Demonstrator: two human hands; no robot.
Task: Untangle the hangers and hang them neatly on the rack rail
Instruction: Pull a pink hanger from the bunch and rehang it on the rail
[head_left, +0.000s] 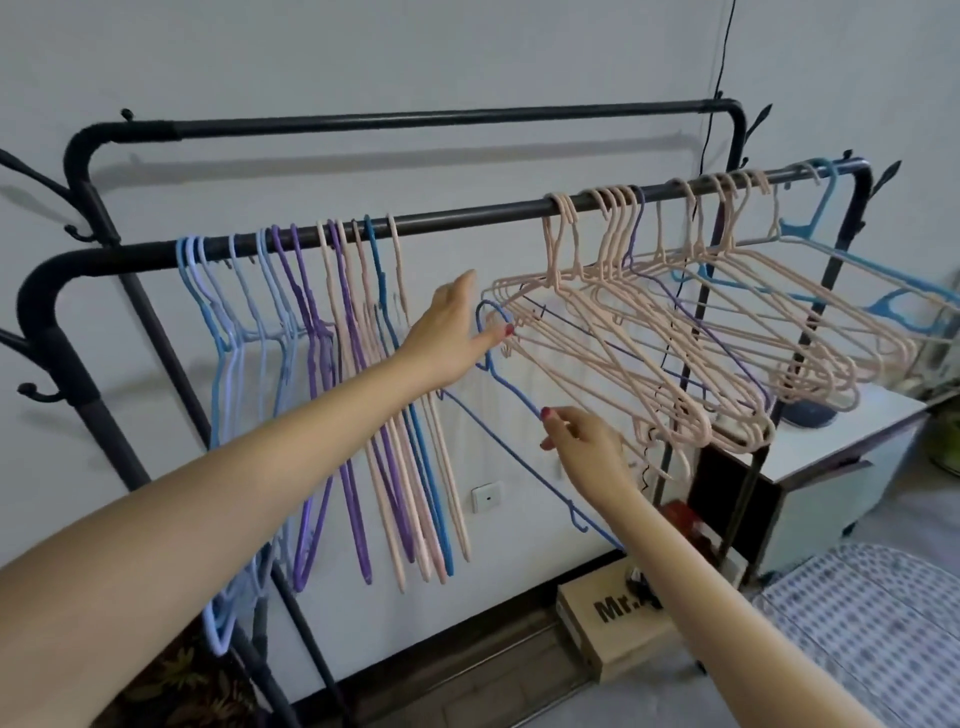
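Note:
A black rack rail (467, 213) runs across the view. On its left part a row of light blue, purple, pink and blue hangers (322, 332) hangs straight down. On its right part a tangled bunch of pink hangers (675, 332), with a purple and light blue ones mixed in, is swung up sideways. Below the rail, in the gap between the two groups, is a dark blue hanger (511, 389). My right hand (582, 441) pinches its sloping arm. My left hand (457, 332) touches its hook with the thumb, fingers spread, at the left edge of the pink bunch.
A second, higher black rail (415, 119) runs behind, close to the white wall. A white cabinet (831, 457) stands under the rack's right end. On the floor lie a cardboard box (618, 629) marked "Mr." and a dotted cloth (878, 623) at the lower right.

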